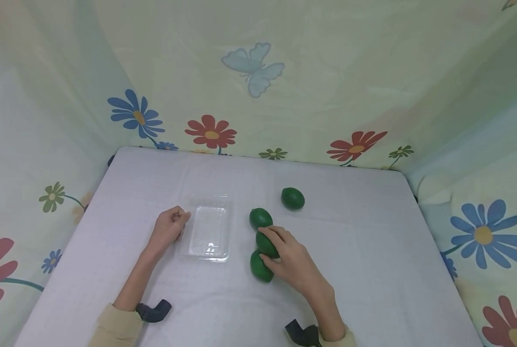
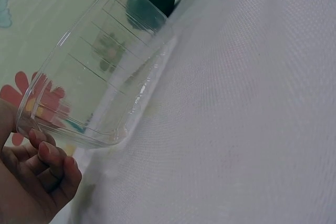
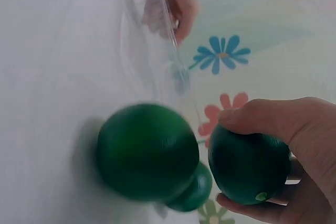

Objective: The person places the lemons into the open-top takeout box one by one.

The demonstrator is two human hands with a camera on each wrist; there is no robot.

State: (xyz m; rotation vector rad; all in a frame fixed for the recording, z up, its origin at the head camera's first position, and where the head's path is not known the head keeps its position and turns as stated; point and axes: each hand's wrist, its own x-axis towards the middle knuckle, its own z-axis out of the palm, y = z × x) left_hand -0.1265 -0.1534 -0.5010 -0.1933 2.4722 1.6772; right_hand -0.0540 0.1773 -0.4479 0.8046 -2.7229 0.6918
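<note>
A clear plastic container stands on the white-covered table, its hollow facing up. My left hand pinches its left rim between thumb and curled fingers, as the left wrist view of the container shows. To its right, my right hand grips a green lime with thumb and fingertips on opposite sides. In the head view this held lime overlaps two others, one lime just beyond it and another lime nearer to me.
A further lime lies by itself toward the back of the table. Floral curtains hang behind the table and along both sides. Dark wrist-worn devices sit at both sleeves.
</note>
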